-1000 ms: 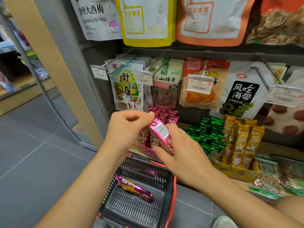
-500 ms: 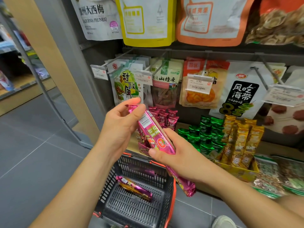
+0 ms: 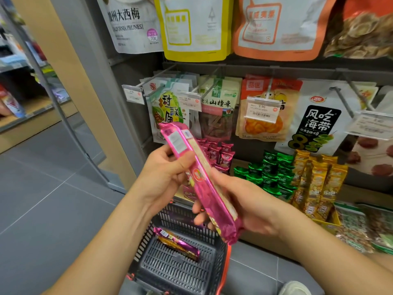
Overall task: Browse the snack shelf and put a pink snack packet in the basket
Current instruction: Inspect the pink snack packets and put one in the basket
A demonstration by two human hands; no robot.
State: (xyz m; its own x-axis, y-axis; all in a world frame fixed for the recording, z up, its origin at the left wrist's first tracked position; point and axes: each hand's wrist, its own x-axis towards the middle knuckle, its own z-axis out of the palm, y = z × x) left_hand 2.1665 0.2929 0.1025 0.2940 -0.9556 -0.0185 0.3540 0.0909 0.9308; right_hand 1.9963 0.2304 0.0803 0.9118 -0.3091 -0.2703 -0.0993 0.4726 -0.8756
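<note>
Pink snack packet (image 3: pixel 200 179) tilted above basket (image 3: pixel 180 271) | shelf (image 3: pixel 265 167) of hanging bags behind hands | left hand (image 3: pixel 163 179) pinching upper part | right hand (image 3: pixel 240 205) curled round lower end

Your packet (image 3: pixel 200 179) is bright pink with a white label patch. The basket (image 3: pixel 180 271) below is dark grey mesh with an orange-red rim. On the shelf you see green packets (image 3: pixel 274 177) beside gold ones (image 3: pixel 314 184).
</note>
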